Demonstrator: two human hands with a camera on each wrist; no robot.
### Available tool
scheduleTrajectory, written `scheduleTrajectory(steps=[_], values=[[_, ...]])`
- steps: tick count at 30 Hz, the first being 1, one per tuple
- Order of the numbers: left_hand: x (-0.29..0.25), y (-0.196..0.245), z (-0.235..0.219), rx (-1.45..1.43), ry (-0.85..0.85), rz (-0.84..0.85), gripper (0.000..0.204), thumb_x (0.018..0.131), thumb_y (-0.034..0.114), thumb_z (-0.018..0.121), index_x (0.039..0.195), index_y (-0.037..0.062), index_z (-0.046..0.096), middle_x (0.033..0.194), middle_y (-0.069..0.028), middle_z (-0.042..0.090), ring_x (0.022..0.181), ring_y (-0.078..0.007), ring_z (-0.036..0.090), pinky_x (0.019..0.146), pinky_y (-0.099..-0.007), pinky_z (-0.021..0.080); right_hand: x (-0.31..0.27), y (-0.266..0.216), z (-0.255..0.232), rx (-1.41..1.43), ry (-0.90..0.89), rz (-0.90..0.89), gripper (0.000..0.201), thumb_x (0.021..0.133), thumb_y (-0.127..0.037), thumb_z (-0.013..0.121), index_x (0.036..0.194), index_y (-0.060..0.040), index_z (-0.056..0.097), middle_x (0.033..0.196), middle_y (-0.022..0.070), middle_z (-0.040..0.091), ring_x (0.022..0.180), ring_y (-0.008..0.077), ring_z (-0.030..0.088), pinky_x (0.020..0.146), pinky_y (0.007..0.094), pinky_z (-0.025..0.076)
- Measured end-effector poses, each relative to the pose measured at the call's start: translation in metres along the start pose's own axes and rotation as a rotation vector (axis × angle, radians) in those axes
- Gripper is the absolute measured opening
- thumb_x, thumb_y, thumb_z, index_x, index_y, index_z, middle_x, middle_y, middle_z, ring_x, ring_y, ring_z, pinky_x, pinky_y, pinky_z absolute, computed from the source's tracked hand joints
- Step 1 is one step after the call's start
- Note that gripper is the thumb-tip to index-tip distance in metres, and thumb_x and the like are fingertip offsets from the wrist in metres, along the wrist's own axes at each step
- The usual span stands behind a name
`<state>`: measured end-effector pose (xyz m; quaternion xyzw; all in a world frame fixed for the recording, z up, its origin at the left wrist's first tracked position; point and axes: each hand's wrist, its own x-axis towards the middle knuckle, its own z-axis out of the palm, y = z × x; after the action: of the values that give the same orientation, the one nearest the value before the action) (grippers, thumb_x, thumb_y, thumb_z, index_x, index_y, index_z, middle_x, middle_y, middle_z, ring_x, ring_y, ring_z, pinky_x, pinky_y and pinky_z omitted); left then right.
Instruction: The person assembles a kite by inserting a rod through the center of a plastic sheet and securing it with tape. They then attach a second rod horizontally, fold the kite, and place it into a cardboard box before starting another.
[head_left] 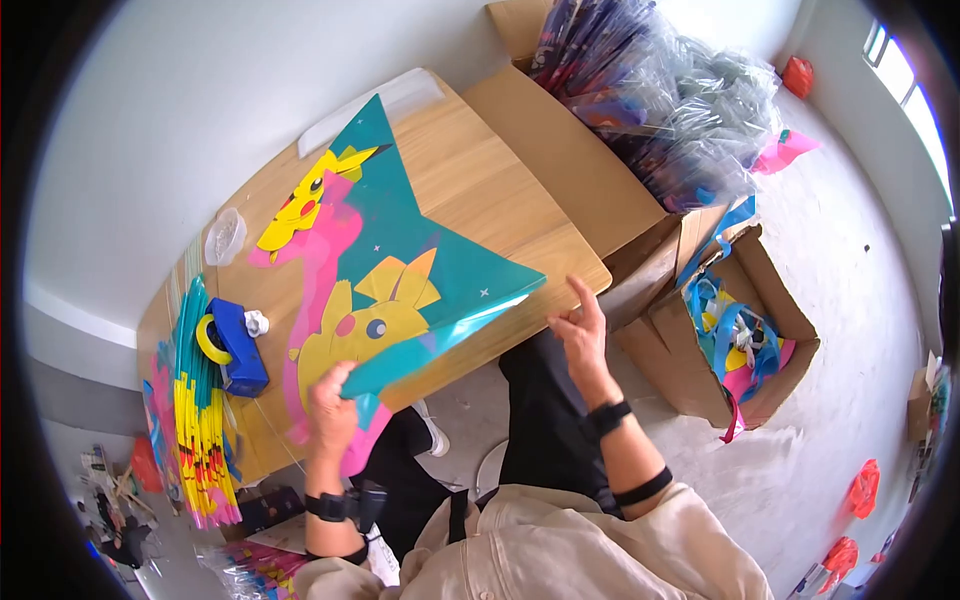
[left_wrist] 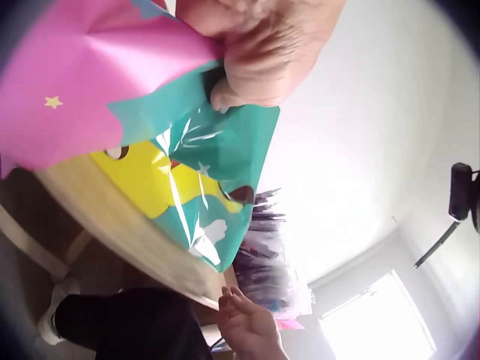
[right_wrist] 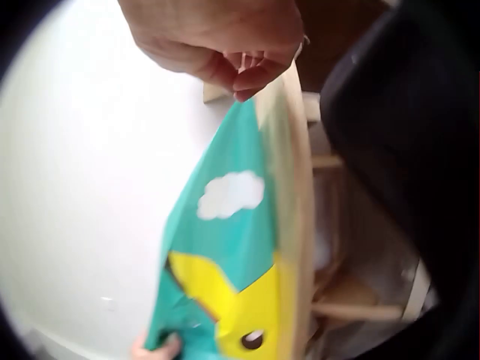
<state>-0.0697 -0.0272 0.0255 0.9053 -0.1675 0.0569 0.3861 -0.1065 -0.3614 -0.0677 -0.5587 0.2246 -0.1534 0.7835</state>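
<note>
A glossy teal, pink and yellow printed plastic sheet (head_left: 440, 240) with cartoon figures lies over the table, its near edge folded upward. My left hand (head_left: 333, 405) grips that folded edge near the table's front, thumb over the plastic in the left wrist view. At the sheet's pointed right end is my right hand (head_left: 582, 335), its fingers partly extended and nothing held between them. In the right wrist view, the fingertips (right_wrist: 244, 95) overlap the tip of the sheet, which bears a white cloud.
A blue tape dispenser (head_left: 240, 350) stands on the wooden table (head_left: 480, 150) beside a bundle of long folded printed pieces (head_left: 200, 400). Beyond the table, a large carton (head_left: 560, 150) holds plastic-wrapped packs (head_left: 660, 100). To the right, an open box (head_left: 790, 340) contains coloured ribbons and scraps.
</note>
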Motion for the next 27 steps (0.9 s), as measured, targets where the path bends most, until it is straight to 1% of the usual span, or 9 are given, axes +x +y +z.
scheduleTrajectory(steps=[2, 5, 8, 9, 10, 13, 17, 22, 27], values=[[0.028, 0.001, -0.018, -0.094, -0.198, -0.076, 0.025, 0.076, -0.012, 0.05, 0.096, -0.0001, 0.062, 0.08, -0.0047, 0.063, 0.078, -0.0113, 0.059, 0.07, -0.0259, 0.046, 0.026, -0.006, 0.004, 0.083, -0.113, -0.172, 0.062, 0.07, 0.011, 0.06, 0.128, -0.0086, 0.051, 0.13, 0.008, 0.05, 0.073, 0.0079, 0.056, 0.065, 0.0225, 0.048], [0.068, 0.002, -0.035, -0.144, -0.263, -0.066, 0.021, 0.078, -0.011, 0.052, 0.094, 0.0001, 0.062, 0.077, 0.0014, 0.058, 0.078, -0.0055, 0.053, 0.07, -0.0236, 0.045, 0.055, -0.019, 0.004, -0.004, -0.412, -0.076, 0.056, 0.07, 0.012, 0.061, 0.122, -0.0087, 0.057, 0.146, 0.0055, 0.035, 0.074, 0.0074, 0.056, 0.068, 0.0222, 0.048], [0.108, -0.01, -0.049, -0.127, -0.26, -0.13, 0.017, 0.079, -0.009, 0.055, 0.091, -0.0002, 0.063, 0.076, 0.0021, 0.058, 0.077, -0.006, 0.054, 0.069, -0.0235, 0.045, 0.082, -0.017, 0.003, 0.06, -0.649, 0.036, 0.046, 0.07, 0.011, 0.064, 0.112, -0.01, 0.064, 0.145, 0.0038, 0.037, 0.076, 0.0058, 0.056, 0.065, 0.0209, 0.048], [0.121, -0.022, -0.05, -0.15, -0.245, -0.131, 0.011, 0.078, -0.007, 0.059, 0.087, -0.0016, 0.062, 0.076, 0.0026, 0.058, 0.074, -0.0045, 0.052, 0.067, -0.022, 0.043, 0.083, -0.015, 0.005, 0.118, -0.611, 0.045, 0.023, 0.076, 0.004, 0.066, 0.096, -0.0063, 0.065, 0.127, 0.0069, 0.055, 0.072, 0.0057, 0.058, 0.061, 0.0198, 0.047], [0.134, -0.027, -0.05, -0.145, -0.239, -0.136, 0.011, 0.078, -0.007, 0.059, 0.087, -0.0016, 0.062, 0.076, 0.0026, 0.058, 0.074, -0.0045, 0.052, 0.067, -0.022, 0.043, 0.084, -0.013, 0.006, 0.121, -0.62, 0.049, 0.023, 0.076, 0.004, 0.066, 0.096, -0.0063, 0.065, 0.127, 0.0069, 0.055, 0.072, 0.0057, 0.058, 0.061, 0.0198, 0.047], [0.172, -0.049, -0.044, 0.063, -0.298, -0.048, 0.009, 0.078, -0.002, 0.06, 0.086, -0.0002, 0.063, 0.072, -0.003, 0.061, 0.071, -0.0138, 0.058, 0.067, -0.0272, 0.046, 0.082, -0.014, 0.018, 0.065, -0.438, 0.183, 0.01, 0.086, -0.012, 0.064, 0.08, -0.0047, 0.059, 0.065, 0.0011, 0.061, 0.057, 0.0076, 0.06, 0.05, 0.0193, 0.046], [0.205, -0.051, -0.015, 1.068, -0.095, 0.132, 0.008, 0.077, 0.011, 0.063, 0.082, 0.0051, 0.062, 0.102, -0.0103, 0.063, 0.103, -0.0305, 0.055, 0.08, -0.0464, 0.042, 0.084, -0.011, 0.019, -0.028, -0.24, 0.189, 0.01, 0.085, -0.01, 0.065, 0.08, -0.0032, 0.059, 0.061, 0.0014, 0.058, 0.048, 0.0072, 0.057, 0.04, 0.0184, 0.042], [0.209, -0.059, 0.006, 1.024, 0.097, 0.104, 0.042, 0.079, 0.018, 0.065, 0.117, 0.0049, 0.055, 0.136, -0.0189, 0.043, 0.131, -0.034, 0.035, 0.101, -0.0585, 0.03, 0.088, -0.015, 0.016, -0.15, -0.082, 0.211, 0.009, 0.082, -0.005, 0.065, 0.077, -0.0018, 0.059, 0.061, 0.0023, 0.058, 0.043, 0.007, 0.053, 0.035, 0.0174, 0.038], [0.159, -0.058, -0.014, 0.653, 0.168, 0.113, 0.026, 0.071, 0.008, 0.071, 0.094, 0.005, 0.061, 0.101, -0.0117, 0.056, 0.103, -0.0313, 0.05, 0.086, -0.0423, 0.041, 0.094, -0.006, 0.012, -0.035, -0.151, 0.259, 0.011, 0.084, -0.01, 0.066, 0.082, -0.0038, 0.057, 0.067, 0.0009, 0.058, 0.05, 0.0078, 0.056, 0.039, 0.0184, 0.042]])
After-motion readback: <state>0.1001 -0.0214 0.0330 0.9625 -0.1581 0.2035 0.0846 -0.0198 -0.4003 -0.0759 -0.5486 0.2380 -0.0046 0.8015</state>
